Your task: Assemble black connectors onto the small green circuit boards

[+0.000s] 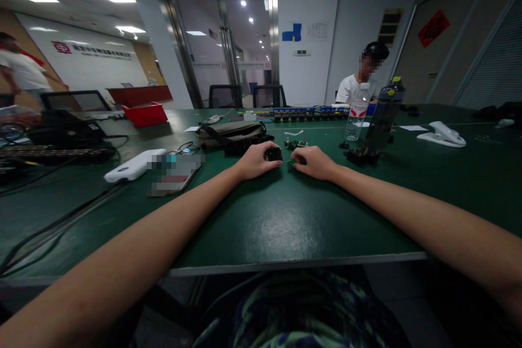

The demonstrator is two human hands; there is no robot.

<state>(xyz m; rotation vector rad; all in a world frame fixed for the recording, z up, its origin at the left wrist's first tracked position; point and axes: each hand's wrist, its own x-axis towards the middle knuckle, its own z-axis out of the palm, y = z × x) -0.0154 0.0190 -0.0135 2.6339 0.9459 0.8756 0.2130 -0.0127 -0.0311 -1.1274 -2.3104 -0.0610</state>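
Note:
My left hand [256, 161] is closed around a small black plastic housing [274, 154], low over the green table [281, 217]. Facing it, my right hand [317, 163] pinches a small green circuit board [290, 165] at its fingertips. A narrow gap separates the two parts. Just behind my right hand lie several more small circuit boards [295, 144], partly covered by the fingers. A cluster of black parts [362, 155] sits to the right of that hand. The undersides of both held parts are hidden.
Left of my arms lie a phone [177, 176], a white device [134, 165] and cables. A grey-brown pouch [232, 135] and red bin [145, 114] stand farther back. At right are a clear bottle [355, 119], a dark bottle [383, 117] and a white scanner [442, 135]. Another person sits opposite.

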